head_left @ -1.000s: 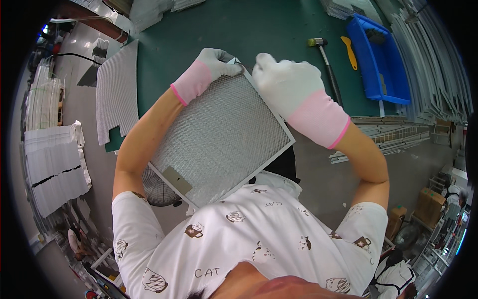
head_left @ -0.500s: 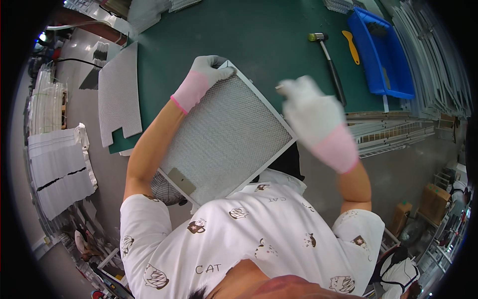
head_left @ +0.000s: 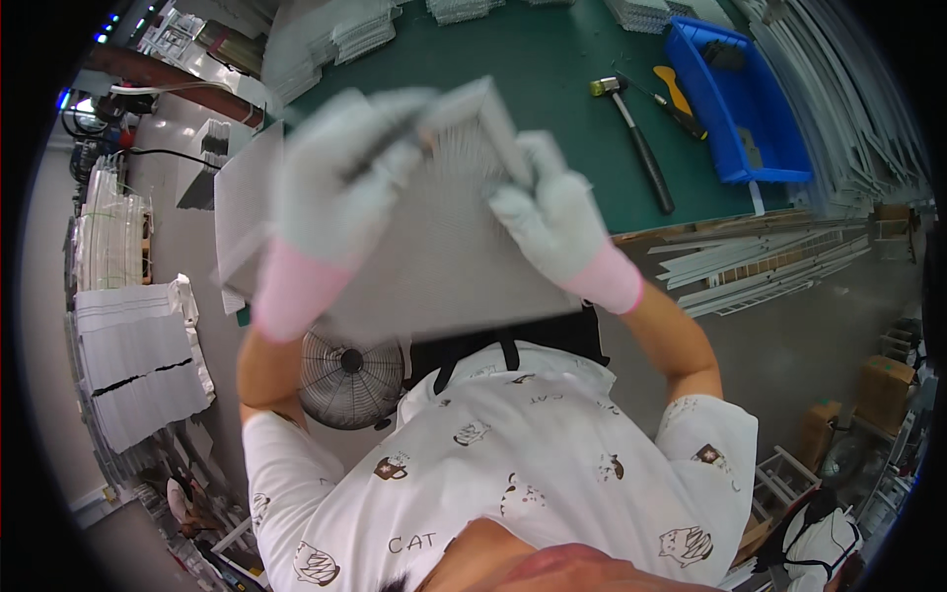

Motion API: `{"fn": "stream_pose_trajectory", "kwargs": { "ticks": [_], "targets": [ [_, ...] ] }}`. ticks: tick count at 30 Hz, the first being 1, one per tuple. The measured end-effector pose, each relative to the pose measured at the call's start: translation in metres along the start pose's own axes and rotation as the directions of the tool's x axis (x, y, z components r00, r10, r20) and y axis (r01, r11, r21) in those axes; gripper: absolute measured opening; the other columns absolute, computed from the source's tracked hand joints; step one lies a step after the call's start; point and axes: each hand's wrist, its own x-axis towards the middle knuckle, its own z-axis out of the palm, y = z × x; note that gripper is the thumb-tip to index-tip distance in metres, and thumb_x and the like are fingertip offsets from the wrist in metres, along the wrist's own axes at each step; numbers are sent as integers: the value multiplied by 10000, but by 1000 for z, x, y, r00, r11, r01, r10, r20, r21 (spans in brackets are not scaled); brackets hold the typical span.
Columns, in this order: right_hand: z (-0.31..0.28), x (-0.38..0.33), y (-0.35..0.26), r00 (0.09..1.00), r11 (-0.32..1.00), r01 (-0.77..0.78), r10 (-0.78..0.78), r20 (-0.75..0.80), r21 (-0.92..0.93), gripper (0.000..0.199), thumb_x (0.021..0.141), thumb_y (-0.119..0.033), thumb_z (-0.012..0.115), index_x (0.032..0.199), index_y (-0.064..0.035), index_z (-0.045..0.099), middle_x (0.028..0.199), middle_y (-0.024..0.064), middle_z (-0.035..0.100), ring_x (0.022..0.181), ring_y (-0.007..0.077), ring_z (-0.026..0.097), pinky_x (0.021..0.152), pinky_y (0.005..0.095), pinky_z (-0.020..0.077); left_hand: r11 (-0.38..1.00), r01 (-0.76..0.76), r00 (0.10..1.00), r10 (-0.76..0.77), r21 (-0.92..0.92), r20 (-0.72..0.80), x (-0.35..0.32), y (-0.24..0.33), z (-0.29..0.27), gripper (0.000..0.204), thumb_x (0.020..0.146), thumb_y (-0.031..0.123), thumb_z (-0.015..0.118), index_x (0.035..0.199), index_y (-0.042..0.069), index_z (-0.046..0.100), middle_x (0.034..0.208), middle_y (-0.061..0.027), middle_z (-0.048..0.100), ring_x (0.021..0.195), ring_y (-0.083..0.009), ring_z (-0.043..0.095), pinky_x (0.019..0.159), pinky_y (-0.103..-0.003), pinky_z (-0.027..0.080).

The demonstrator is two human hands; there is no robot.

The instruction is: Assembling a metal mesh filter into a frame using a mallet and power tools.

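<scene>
A framed metal mesh panel (head_left: pixel 444 237), grey and blurred by motion, is tilted above the near edge of the green table, with one corner pointing away from me. My left hand (head_left: pixel 340 187), in a white glove with a pink cuff, is closed on its left side, though the fingers are smeared. On the other side, my right hand (head_left: pixel 554 212), gloved alike, grips the panel's right edge near that far corner. A dark-handled screwdriver (head_left: pixel 676 113) lies on the table beside a yellow scraper (head_left: pixel 673 87).
A hammer (head_left: pixel 639 148) lies right of the panel, with a blue bin (head_left: pixel 735 109) beyond it. Mesh sheets (head_left: pixel 360 35) are stacked at the far left; another mesh sheet (head_left: pixel 247 202) lies at the table's left edge. A fan (head_left: pixel 350 370) stands below on the floor.
My right hand, earlier raised apart from the panel with a small tip showing, now holds the panel's edge. The screwdriver now lies on the table. The panel has turned and tilted.
</scene>
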Motion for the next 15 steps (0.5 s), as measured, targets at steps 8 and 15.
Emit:
{"fn": "stream_pose_trajectory", "kwargs": {
  "ticks": [8, 15],
  "targets": [
    [1, 50, 45, 819, 875, 463, -484, -308, -142, 398, 909, -270, 629, 1181, -38, 456, 844, 179, 639, 727, 354, 669, 646, 380, 528, 702, -523, 787, 615, 483, -41, 49, 12, 14, 251, 768, 136, 630, 1013, 83, 624, 779, -80, 556, 687, -273, 570, 610, -385, 438],
    [-75, 37, 25, 790, 669, 469, -610, -65, -577, 419, 771, -14, 601, 1187, -36, 563, 1255, 166, 559, 1189, 341, 507, 1023, 407, 398, 710, -278, 760, 575, 647, -304, 22, -2, 69, 440, 633, 385, 768, 936, 117, 598, 764, -48, 547, 781, -249, 566, 755, -423, 438]
  ]
}}
